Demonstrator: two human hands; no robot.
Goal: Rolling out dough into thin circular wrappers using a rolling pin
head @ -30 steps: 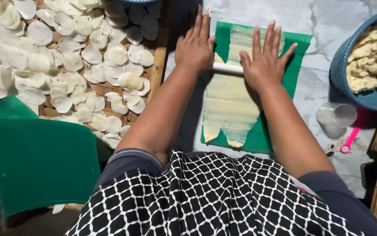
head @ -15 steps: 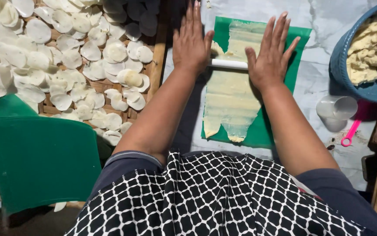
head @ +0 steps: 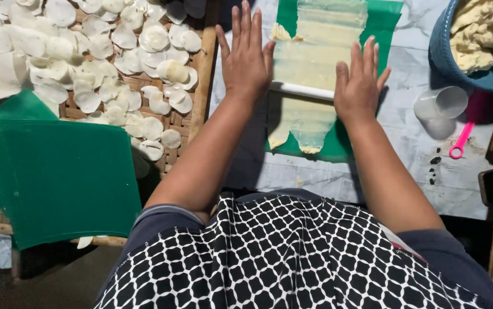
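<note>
The rolling pin (head: 303, 90), a thin white rod, lies across a long strip of pale dough (head: 309, 68) on a green mat (head: 386, 26) in the head view, on a marbled work surface. The left hand (head: 247, 60) and right hand (head: 360, 86) press flat on the pin's ends, fingers stretched out and released, gripping nothing. Left of them dough rounds (head: 109, 57) cover a woven tray (head: 201, 80); to the right are a blue basin (head: 446, 54) of dough, a clear cup (head: 442, 103) and a pink tool (head: 462, 140).

Two hands (head: 301, 74), one rolling pin (head: 302, 90), one dough sheet (head: 315, 57), one blue bowl (head: 469, 74), one clear cup (head: 441, 103)
</note>
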